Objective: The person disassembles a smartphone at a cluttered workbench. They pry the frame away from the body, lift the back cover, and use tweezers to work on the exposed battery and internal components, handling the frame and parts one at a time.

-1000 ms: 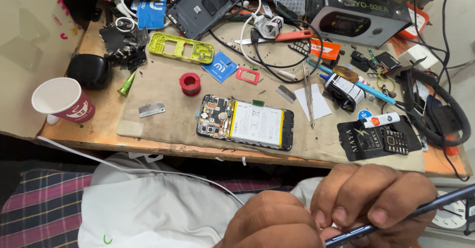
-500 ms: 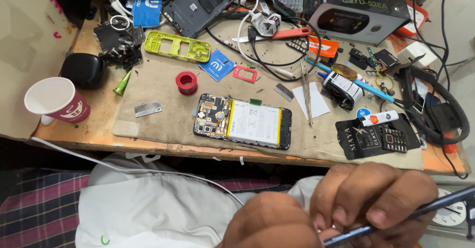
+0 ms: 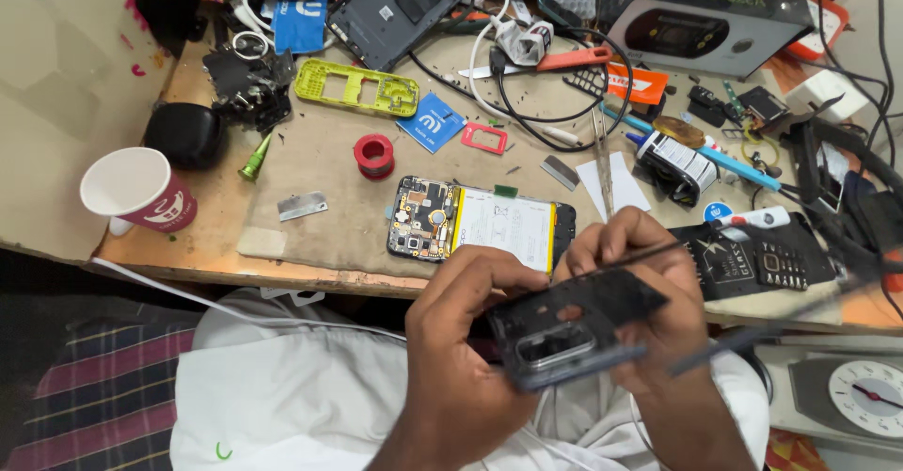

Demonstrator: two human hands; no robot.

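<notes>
**Both hands gripping a dark phone frame below the bench's near edge**

The left hand (image 3: pixel 470 339) and right hand (image 3: pixel 649 292) are clamping a dark phone frame (image 3: pixel 569 325) between them, with a thin tool (image 3: pixel 743 344) lying blurred in the right. They are hovering over the lap, just below the workbench's (image 3: pixel 216 198) near edge. Beyond them, an opened phone (image 3: pixel 480 227) is lying near that edge, and a paper cup (image 3: pixel 136 189) is standing at the left corner.

A blue square packet (image 3: pixel 430 123) with a white logo lies at upper centre of the frame, beside a red tape roll (image 3: pixel 374 155). An orange label (image 3: pixel 636 84) sits further right, below a grey box's dark oval screen (image 3: pixel 670 32). Another blue packet (image 3: pixel 300 23) lies upper left.
</notes>
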